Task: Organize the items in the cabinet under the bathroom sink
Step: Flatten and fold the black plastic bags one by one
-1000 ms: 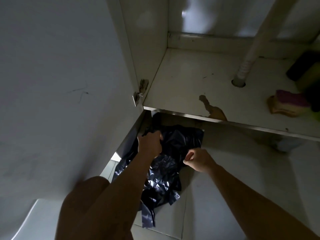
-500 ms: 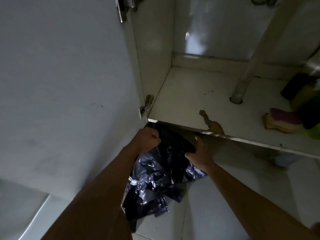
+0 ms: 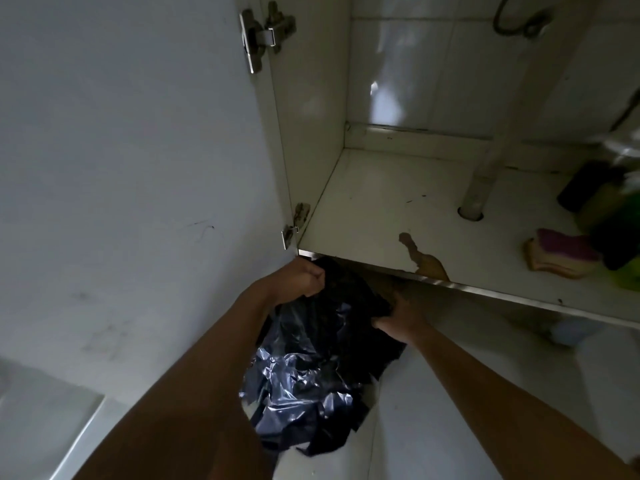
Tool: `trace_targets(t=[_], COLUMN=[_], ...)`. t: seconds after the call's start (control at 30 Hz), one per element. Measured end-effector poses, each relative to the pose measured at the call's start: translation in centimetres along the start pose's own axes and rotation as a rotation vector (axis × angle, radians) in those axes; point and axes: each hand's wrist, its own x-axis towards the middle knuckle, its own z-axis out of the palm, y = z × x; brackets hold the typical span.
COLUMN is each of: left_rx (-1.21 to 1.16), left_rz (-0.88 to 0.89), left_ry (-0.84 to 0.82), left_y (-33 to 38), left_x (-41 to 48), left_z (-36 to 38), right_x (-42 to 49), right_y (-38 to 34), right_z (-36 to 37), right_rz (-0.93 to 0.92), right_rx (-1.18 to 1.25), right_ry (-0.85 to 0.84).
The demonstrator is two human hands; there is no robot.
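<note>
A crumpled black plastic bag [image 3: 311, 368] hangs in front of the open cabinet, just below the front edge of its floor [image 3: 398, 202]. My left hand [image 3: 301, 278] grips the bag's top left part in a fist. My right hand [image 3: 398, 317] grips the bag's upper right side, with the fingers curled into the plastic. The bag's lower part drapes down toward the tiled floor between my forearms.
The open cabinet door [image 3: 138, 168] stands at the left with its hinge [image 3: 263, 32]. A white drain pipe [image 3: 485, 174] goes through the cabinet floor. A purple and tan sponge [image 3: 561, 251] and dark and green bottles [image 3: 606, 209] sit at the right.
Both hands have lifted the black bag up from the tiled floor toward the cabinet's front edge. My right hand went from a loose fist beside the bag to gripping it.
</note>
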Motion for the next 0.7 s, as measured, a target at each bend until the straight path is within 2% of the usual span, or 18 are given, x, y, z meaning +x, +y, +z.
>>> trace_targets(t=[0.07,0.2,0.3,0.4,0.5,0.6,0.7], left_rx=[-0.023,-0.150,-0.320,-0.436,-0.496,-0.497,-0.303], left_rz=[0.001,0.001,-0.020,-0.024,0.020,0.046,0.003], left_ry=[-0.025,-0.038,-0.050,-0.087,-0.105,-0.063,0.082], left_y=[0.6,1.9,2.2,3.3,4.9,5.6,5.8], left_x=[0.1,0.3,1.0,1.5,1.6,2.3,3.4], left_z=[-0.2,0.5,1.3,1.9,2.1,1.5,0.3], right_x=[0.0,0.3,0.5,-1.5,-3.0,-4.0,-5.2], right_y=[0.1,0.7,1.5,0.3,0.0,0.8,1.3], right_z=[-0.7,-1.3,-1.5,-2.3,-3.5,-5.2,-8.4], right_rz=[0.001,-0.025,-0.062,-0.119,-0.113,-0.098,-0.088], right_rx=[0.000,0.044,0.254,0.521,0.593,0.581,0.549], right_ry=[-0.026,0.034,0.037,-0.036,-0.103,-0.055,0.034])
